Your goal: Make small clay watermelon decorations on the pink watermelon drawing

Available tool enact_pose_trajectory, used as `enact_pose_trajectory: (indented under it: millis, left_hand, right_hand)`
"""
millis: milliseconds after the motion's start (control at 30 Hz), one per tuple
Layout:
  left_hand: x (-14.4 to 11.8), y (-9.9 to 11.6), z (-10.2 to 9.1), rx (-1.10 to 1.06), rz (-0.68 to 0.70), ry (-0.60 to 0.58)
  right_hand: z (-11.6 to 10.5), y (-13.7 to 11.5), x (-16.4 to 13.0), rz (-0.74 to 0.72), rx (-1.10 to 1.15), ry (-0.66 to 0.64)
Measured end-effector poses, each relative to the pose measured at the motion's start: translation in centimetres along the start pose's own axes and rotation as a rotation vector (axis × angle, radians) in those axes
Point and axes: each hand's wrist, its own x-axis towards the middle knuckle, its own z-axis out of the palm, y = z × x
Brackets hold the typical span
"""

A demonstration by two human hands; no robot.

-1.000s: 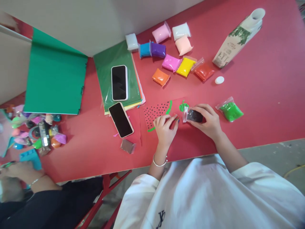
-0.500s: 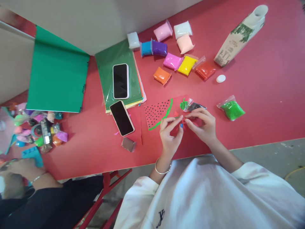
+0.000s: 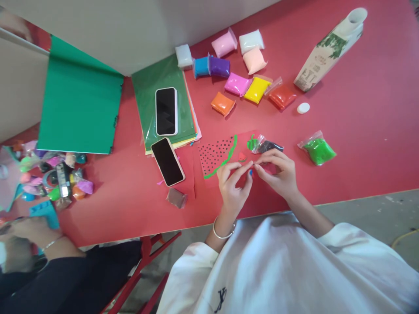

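Note:
My left hand [image 3: 233,186] and my right hand [image 3: 280,172] meet fingertip to fingertip above the front part of the red table. Both are closed in a pinch; whatever lies between the fingertips is too small to name. Just beyond them is a red sheet with a watermelon slice [image 3: 217,156] on it, dotted black and edged in green. A tiny red slice [image 3: 242,156] and a striped green shape [image 3: 252,143] sit to its right. A clear bag of black clay [image 3: 270,147] lies directly behind my right fingers.
Clay packets surround the work: green [image 3: 319,150], red [image 3: 282,96], orange [image 3: 223,104], brown [image 3: 176,198]. Two phones [image 3: 166,111] lie left, one on green sheets [image 3: 144,93]. A tall carton [image 3: 329,52] stands back right near a white cap [image 3: 303,108]. Another person's hands [image 3: 32,231] work at far left.
My hands have shifted very slightly, with the fingertips still together. The tiny red slice shows more fully now. The things on the table have stayed in place.

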Motion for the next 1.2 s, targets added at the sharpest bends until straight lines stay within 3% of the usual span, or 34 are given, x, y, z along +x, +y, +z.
enact_pose_trajectory:
  millis: [233,633,1033,1200]
  left_hand:
    - [1.0,-0.8,-1.4,0.103,0.149,-0.009]
    - [1.4,-1.1,-2.4,0.177,0.302,-0.079]
    - [1.4,-1.0,-2.5,0.179,0.278,-0.071]
    - [1.1,-0.9,-2.6,-0.001,0.101,-0.081]
  right_hand:
    - [-0.7,-0.2,0.2,-0.066,0.020,-0.158]
    - [-1.7,-0.4,0.5,-0.103,-0.014,-0.309]
    - [-1.3,-0.8,0.6,-0.080,-0.005,-0.338]
    - [-0.9,-0.9,0.6,-0.051,0.031,-0.343]
